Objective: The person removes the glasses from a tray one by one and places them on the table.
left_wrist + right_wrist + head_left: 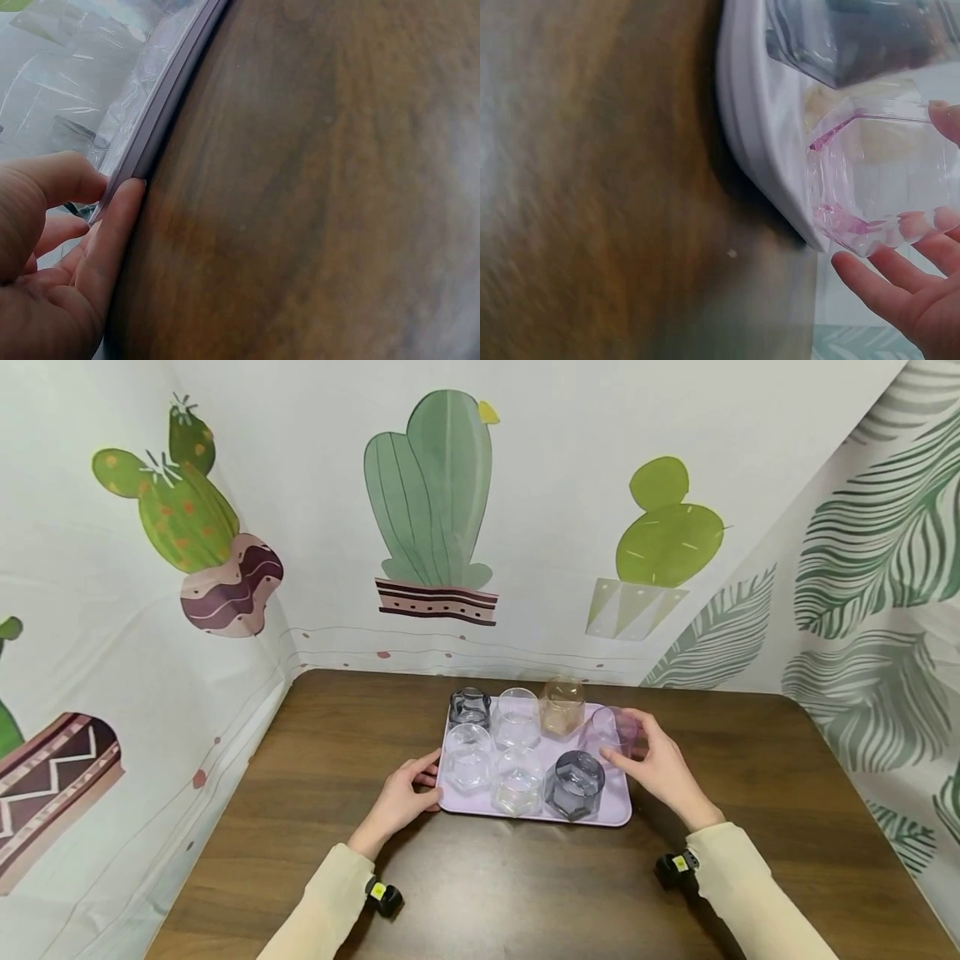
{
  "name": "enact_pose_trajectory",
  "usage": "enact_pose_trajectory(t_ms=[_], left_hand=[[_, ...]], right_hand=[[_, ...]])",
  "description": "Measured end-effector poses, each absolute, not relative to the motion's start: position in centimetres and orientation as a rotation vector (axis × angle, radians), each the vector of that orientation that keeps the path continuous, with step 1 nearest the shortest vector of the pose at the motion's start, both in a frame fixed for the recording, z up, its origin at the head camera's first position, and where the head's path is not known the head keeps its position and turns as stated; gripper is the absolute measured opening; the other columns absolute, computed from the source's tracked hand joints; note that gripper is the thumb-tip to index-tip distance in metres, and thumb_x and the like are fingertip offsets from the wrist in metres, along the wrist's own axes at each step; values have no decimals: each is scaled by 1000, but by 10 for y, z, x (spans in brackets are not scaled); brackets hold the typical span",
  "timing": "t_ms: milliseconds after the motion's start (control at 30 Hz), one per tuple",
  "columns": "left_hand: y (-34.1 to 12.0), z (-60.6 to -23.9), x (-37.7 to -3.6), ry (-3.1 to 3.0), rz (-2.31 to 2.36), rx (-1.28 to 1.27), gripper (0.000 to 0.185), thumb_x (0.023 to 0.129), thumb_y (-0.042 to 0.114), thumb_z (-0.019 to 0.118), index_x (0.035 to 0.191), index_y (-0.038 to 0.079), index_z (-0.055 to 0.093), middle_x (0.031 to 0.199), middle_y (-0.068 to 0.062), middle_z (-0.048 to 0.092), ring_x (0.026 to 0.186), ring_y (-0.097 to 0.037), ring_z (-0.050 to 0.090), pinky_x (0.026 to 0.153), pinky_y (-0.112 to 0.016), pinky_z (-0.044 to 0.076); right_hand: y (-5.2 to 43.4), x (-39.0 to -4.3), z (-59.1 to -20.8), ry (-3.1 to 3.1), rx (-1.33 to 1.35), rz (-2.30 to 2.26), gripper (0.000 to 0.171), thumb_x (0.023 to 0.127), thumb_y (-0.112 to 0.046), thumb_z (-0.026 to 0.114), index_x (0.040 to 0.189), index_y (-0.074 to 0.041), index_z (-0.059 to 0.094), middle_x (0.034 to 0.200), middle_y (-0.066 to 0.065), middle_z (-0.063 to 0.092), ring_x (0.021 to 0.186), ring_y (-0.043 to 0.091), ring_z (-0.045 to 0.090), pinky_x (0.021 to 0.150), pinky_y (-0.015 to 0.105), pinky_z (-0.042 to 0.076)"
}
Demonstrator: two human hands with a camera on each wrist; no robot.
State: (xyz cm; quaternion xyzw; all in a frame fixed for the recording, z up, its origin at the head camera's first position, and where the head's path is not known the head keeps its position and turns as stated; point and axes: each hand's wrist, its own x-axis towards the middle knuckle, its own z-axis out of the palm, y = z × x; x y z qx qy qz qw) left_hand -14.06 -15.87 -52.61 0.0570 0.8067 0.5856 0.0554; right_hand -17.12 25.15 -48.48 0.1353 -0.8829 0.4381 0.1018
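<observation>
A lilac tray (617,814) is set on a brown table (480,893), toward the far side, near the cactus-print backdrop (435,502). Seven glasses are carried on it. Along the tray's far edge, from the left end: a dark glass (469,707), a clear glass (517,717), an amber glass (562,706), and a pink glass (613,732) at the far right corner. Along the tray's near edge, from the left: a clear faceted glass (468,758), a second clear faceted glass (518,781), and a grey faceted glass (574,785).

The tray's left rim is held by the left hand (403,797): the thumb is laid over the rim and the fingers (112,240) are pressed along the rim's outer side, as seen in the left wrist view. A light pinch only; the hand is not closed tight.

The pink glass is gripped by the right hand (660,768), with the fingers curled round its side facing the tray's right edge. In the right wrist view the pink glass (885,180) is seen over the tray's rim (757,142), with fingertips (877,281) against its wall. Whether the glass stands on the tray or is lifted just off it cannot be told.

Cream sleeves (750,893) are worn on both arms, with a small black camera (675,868) strapped at each wrist.
</observation>
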Motion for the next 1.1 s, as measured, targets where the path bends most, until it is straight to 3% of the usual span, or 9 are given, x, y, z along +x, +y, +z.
enact_pose_trajectory(t_ms=[233,367,500,700,933,1100], left_hand=[[-158,-522,-141,2454,1768,176,66,74,-11,64,135,7,49,106,-17,56,91,-29,57,55,-30,60],[-156,-505,-135,2441,1762,202,66,74,-12,62,137,1,46,107,-23,54,93,-33,56,57,-33,61],[-154,-495,-131,2436,1757,212,66,75,-12,61,137,-1,44,107,-24,54,92,-32,57,58,-33,61],[-154,-494,-130,2445,1755,213,66,74,-12,61,137,0,45,107,-24,55,91,-31,57,57,-32,61],[-154,-495,-130,2449,1751,212,65,74,-11,61,136,1,46,107,-24,54,93,-33,57,58,-32,61],[-154,-494,-130,2458,1735,224,64,75,-11,60,136,-1,46,107,-25,54,92,-33,58,58,-32,61]], right_hand=[[267,-173,-479,-2568,364,1324,71,75,-17,78,134,-7,41,118,20,57,106,34,56,78,36,58],[278,-174,-477,-2591,311,1292,71,75,-18,78,134,-7,41,123,17,55,109,32,55,78,19,56],[291,-176,-476,-2613,251,1245,71,76,-21,78,134,-7,40,124,12,53,107,18,53,76,3,48],[311,-178,-473,-2598,200,1216,69,77,-20,76,134,-6,39,125,13,53,101,-9,44,74,-3,43],[336,-183,-469,-2604,112,1174,71,79,-23,75,136,-5,37,127,17,52,104,13,50,72,-3,43],[355,-186,-470,-2634,43,1159,75,81,-27,73,140,-5,32,129,19,50,105,8,48,71,-4,41]])
